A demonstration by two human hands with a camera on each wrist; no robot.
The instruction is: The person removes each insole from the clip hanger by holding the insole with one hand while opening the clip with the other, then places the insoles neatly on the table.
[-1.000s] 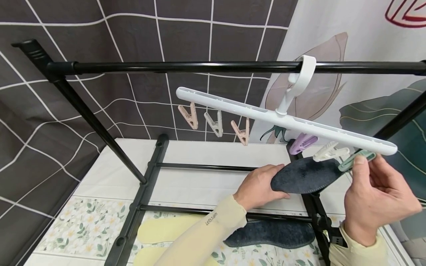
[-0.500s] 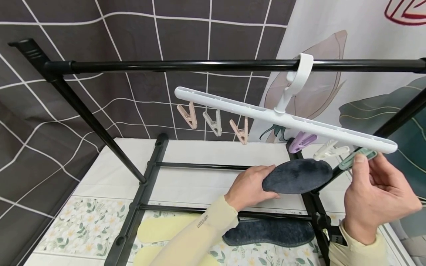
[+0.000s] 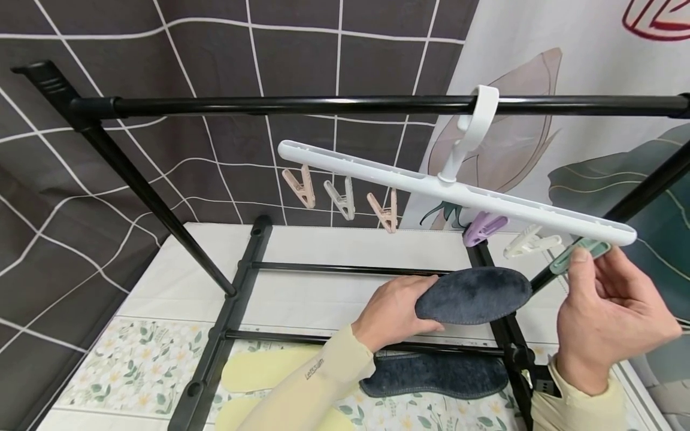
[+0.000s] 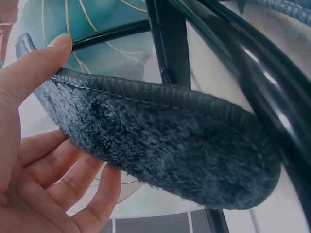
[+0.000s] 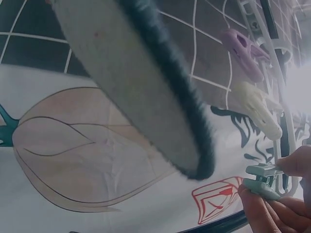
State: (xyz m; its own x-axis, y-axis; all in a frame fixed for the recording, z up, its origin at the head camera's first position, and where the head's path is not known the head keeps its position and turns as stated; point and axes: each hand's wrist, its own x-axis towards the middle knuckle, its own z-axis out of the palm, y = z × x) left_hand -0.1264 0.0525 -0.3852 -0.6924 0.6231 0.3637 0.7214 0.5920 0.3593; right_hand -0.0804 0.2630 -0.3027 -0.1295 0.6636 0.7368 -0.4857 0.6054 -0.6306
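Note:
My left hand (image 3: 390, 311) grips a dark blue furry insole (image 3: 474, 296) by its near end, thumb and fingers on opposite edges in the left wrist view. Its pale underside shows in the right wrist view. My right hand (image 3: 614, 311) pinches a green clothespin (image 3: 566, 258) at the right end of a white hanger (image 3: 377, 173). A gap separates the insole's far tip from this clothespin. Beside it hang a white clothespin (image 3: 530, 242) and a purple clothespin (image 3: 482, 228). Two pink clothespins and a grey one (image 3: 341, 199) hang on the left half.
The hanger hooks over a black rack's top bar (image 3: 269, 106). Below, another dark insole (image 3: 442, 376) and yellow insoles (image 3: 269, 369) lie on the floral surface (image 3: 135, 365), past the rack's lower bar (image 3: 280, 337). A dark gridded curtain (image 3: 215, 66) stands behind.
My left hand has drawn the insole left and slightly down; its tip overlapped the green clothespin a second ago and is now apart. The hanger has shifted slightly left. My right hand keeps its pinch.

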